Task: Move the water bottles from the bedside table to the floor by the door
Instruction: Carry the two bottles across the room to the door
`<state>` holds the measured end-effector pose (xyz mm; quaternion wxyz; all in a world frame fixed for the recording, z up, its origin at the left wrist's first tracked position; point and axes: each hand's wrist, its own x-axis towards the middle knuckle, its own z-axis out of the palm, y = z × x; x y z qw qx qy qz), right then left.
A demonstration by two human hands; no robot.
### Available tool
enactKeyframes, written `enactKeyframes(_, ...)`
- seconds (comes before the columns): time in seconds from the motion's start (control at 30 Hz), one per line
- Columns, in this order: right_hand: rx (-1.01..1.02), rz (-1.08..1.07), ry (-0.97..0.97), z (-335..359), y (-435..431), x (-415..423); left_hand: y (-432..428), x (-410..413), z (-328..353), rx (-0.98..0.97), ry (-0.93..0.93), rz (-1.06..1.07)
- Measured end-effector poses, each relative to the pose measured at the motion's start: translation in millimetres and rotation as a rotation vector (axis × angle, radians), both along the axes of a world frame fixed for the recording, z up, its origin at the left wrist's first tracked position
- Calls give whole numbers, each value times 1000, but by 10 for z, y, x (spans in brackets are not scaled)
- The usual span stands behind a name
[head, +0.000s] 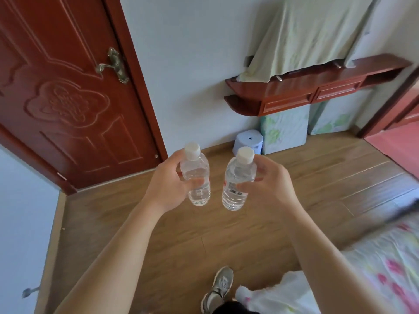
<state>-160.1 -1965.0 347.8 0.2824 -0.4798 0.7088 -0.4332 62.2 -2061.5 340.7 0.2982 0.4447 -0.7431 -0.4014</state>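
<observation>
Carrying two at once here, one bottle per hand, and both are hanging in the air over the wooden floor [181, 223], with the red door [68, 98] sitting ahead to the left. The left hand [167, 184] is wrapping round the middle of the left bottle [192, 168], with the thumb crossing the front and the fingers curling round the far side. Its white cap [192, 151] is poking out above the hand and its base is showing below.

The right hand [269, 189] is mirroring that on the right bottle [235, 173]. The thumb is pressing just beside the barcode label and the fingers are curling behind the shoulder. The two bottles are riding close together without touching, near upright, with their caps splaying a little apart.

Both are looking nearly full of clear water, so I am judging them moderately weighty for their size. The walls are thin, ribbed plastic and would likely give under a hard squeeze. The smooth surface could be slippery. With the caps on, spilling is looking unlikely. The mid-body hold is looking like the right place, since it is leaving the bases free for setting down. Those narrow bases may be prone to tipping on the floor.
</observation>
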Motion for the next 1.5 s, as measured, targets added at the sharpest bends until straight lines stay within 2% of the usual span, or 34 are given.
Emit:
enactKeyframes(0.3,-46,-286,-6,-49,-617,-1264,-1280,-1734,-96,-60,-82,-301)
enactKeyframes(0.57,-42,-589,97,-90,-593,-2200,-1669,-3215,-132,-112,-48,-613)
enactKeyframes(0.87,19,-752,183,-150,-1196,-2936,-2429,-4234,-271,-145,-34,-728)
enactKeyframes(1.0,25,-743,189,-193,-1789,-3150,-2997,-4456,-278,-70,-18,-763)
enactKeyframes(1.13,34,-678,137,-139,-2388,-3364,-3575,-4488,-234,-80,8,-703)
enactKeyframes(1.27,37,-531,109,-45,-3087,-3574,-4164,-4385,-233,-37,27,-541)
enactKeyframes(1.5,50,-150,59,-157,-4519,-3796,-4937,-4013,-252,-5,7,-168)
